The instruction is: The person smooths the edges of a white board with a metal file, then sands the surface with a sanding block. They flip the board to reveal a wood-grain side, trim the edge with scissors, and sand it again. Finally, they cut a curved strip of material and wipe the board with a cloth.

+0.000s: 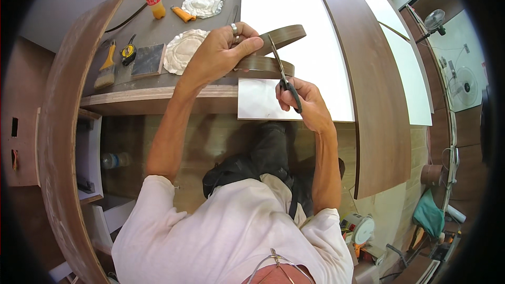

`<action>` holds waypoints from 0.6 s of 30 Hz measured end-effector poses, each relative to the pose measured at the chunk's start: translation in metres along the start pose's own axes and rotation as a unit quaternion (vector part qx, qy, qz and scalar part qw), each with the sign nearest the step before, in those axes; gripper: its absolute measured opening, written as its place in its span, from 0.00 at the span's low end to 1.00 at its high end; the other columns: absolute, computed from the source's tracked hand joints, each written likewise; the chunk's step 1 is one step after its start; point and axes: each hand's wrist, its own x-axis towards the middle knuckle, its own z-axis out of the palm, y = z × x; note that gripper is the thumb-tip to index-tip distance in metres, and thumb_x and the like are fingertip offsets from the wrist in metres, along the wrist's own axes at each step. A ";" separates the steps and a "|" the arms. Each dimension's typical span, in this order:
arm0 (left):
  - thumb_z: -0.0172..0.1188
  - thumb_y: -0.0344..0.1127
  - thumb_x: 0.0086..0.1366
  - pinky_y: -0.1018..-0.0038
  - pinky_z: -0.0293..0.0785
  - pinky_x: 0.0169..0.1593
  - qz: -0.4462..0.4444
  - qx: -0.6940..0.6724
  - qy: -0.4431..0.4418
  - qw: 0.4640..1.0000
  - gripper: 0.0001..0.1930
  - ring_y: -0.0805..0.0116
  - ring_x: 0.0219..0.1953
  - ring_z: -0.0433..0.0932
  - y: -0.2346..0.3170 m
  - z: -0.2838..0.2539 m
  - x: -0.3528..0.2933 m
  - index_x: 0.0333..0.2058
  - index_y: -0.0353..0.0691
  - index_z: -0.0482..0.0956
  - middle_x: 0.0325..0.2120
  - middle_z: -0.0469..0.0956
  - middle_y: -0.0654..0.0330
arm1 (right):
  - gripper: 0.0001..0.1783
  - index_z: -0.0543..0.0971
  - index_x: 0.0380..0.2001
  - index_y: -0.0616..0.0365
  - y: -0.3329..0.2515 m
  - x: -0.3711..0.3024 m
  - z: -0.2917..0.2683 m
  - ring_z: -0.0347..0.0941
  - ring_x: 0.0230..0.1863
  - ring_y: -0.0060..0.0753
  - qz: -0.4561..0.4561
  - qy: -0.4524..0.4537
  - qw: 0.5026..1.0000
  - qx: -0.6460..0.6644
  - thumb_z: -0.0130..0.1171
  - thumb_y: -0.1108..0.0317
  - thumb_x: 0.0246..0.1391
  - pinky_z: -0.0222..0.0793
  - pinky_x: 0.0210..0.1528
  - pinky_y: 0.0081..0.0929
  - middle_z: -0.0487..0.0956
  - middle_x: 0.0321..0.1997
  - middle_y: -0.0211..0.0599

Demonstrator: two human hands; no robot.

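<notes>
My left hand (pixel 225 51), with rings on it, pinches a brown wood-grain strip of edge banding (pixel 286 36) above the worktable. The strip curls to the right in an upper loop and a lower band. In my right hand (pixel 307 102) is a pair of scissors (pixel 284 81) with dark handles, its blades pointing up and left. The blades lie across the strip, close to the left fingertips; whether they are parted is hard to make out. Below both hands lies a white panel (pixel 294 10).
Left on the table are a bottle (pixel 153 0), an orange tube (pixel 183 14), crumpled foil-like discs (pixel 204 4), a tape measure (pixel 128 52), a brush (pixel 107 68) and a dark block (pixel 149 60). A long brown board (pixel 376 84) overhangs at right. A fan (pixel 465 87) stands beyond.
</notes>
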 end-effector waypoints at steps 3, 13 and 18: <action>0.62 0.39 0.70 0.86 0.74 0.25 -0.013 -0.004 0.021 1.000 0.10 0.87 0.22 0.73 0.007 0.006 -0.004 0.38 0.38 0.79 0.23 0.76 0.70 | 0.09 0.77 0.29 0.57 0.001 0.001 0.000 0.67 0.29 0.18 -0.005 -0.004 1.000 0.000 0.62 0.65 0.61 0.64 0.32 0.20 0.73 0.30 0.27; 0.62 0.38 0.69 0.86 0.70 0.24 -0.004 -0.006 0.005 1.000 0.09 0.87 0.22 0.71 -0.002 0.008 -0.005 0.37 0.38 0.80 0.22 0.76 0.71 | 0.11 0.76 0.30 0.54 0.001 0.002 0.003 0.64 0.27 0.16 -0.004 -0.007 1.000 -0.026 0.61 0.60 0.60 0.62 0.32 0.19 0.71 0.25 0.23; 0.63 0.37 0.69 0.85 0.66 0.23 -0.003 -0.008 0.011 1.000 0.09 0.86 0.20 0.69 -0.002 0.011 -0.008 0.36 0.37 0.80 0.20 0.74 0.72 | 0.12 0.76 0.30 0.54 0.001 0.001 0.007 0.63 0.27 0.16 0.001 0.000 1.000 -0.021 0.62 0.58 0.59 0.59 0.31 0.19 0.70 0.24 0.23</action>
